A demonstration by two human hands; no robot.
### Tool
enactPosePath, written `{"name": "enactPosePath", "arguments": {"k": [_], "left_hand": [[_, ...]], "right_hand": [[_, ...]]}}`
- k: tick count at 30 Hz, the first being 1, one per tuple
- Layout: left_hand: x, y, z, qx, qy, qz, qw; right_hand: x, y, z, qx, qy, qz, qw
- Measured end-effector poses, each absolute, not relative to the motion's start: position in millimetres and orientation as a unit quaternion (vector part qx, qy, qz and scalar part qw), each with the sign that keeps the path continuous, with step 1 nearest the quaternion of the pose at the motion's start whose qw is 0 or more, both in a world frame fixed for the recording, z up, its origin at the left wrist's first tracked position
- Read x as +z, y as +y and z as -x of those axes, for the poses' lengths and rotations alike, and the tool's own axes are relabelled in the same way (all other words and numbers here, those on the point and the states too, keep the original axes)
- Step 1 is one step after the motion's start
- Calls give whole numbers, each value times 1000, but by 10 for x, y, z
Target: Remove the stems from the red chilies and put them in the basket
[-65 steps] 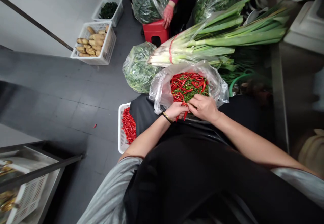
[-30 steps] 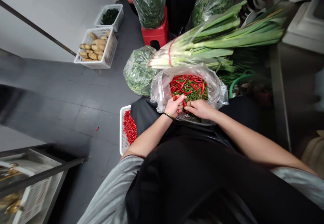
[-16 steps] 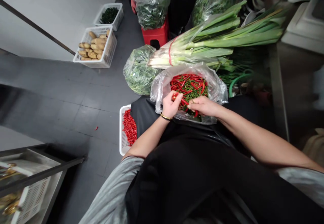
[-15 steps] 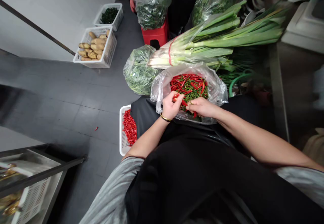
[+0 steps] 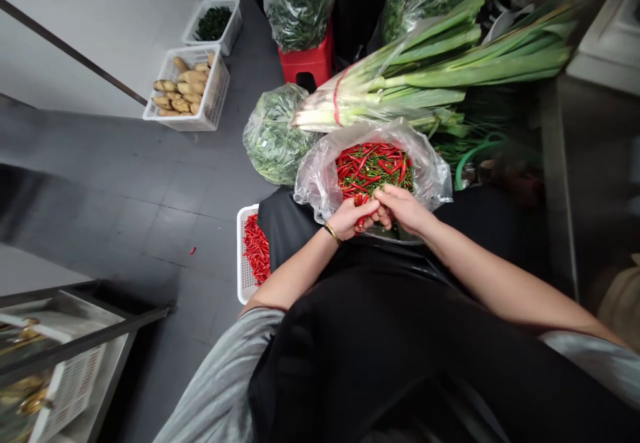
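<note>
Red chilies with green stems (image 5: 373,163) fill an open clear plastic bag (image 5: 320,175) on my lap. Over the bag's near edge, my left hand (image 5: 350,217) is closed around a few red chilies (image 5: 361,201). My right hand (image 5: 404,211) meets it there, thumb and fingers pinched together against the left fingertips. Whatever lies in the right pinch is hidden by the fingers. Beside my left thigh stands a white basket (image 5: 242,269) holding red chilies (image 5: 256,251) that show no green stems.
Large leeks (image 5: 360,96), tied with a red band, lie beyond the bag, beside bagged greens (image 5: 277,136). Another bag of greens (image 5: 300,19) rests on a red stool (image 5: 307,63), with a person's hand at its top. White baskets hold brown tubers (image 5: 187,89) and dark greens (image 5: 214,24). One chili (image 5: 193,251) lies on the floor.
My hands have come together, the left moving right and slightly down, still with chilies. The right fingers now touch the left ones. The other person's hand has moved to the top of the greens bag.
</note>
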State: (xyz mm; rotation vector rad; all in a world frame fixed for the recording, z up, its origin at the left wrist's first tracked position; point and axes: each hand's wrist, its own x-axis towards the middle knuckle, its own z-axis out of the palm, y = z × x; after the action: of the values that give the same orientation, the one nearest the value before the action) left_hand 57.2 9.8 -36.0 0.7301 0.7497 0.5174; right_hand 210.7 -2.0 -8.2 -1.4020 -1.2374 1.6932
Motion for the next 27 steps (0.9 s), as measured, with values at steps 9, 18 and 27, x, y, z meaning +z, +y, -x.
{"name": "enactPosePath", "arguments": {"k": [9,18,27], "left_hand": [[-287,28,-504,166,373,-425,808],[-318,116,-458,220,311,-226,896],[-426,214,-373,277,344,-208,873]], "right_hand": [[-189,-123,-2381,302,-793,504,161],[-267,193,-2488,90,-810,574,-78],[-401,605,-2504,80,-791,601,-82]]}}
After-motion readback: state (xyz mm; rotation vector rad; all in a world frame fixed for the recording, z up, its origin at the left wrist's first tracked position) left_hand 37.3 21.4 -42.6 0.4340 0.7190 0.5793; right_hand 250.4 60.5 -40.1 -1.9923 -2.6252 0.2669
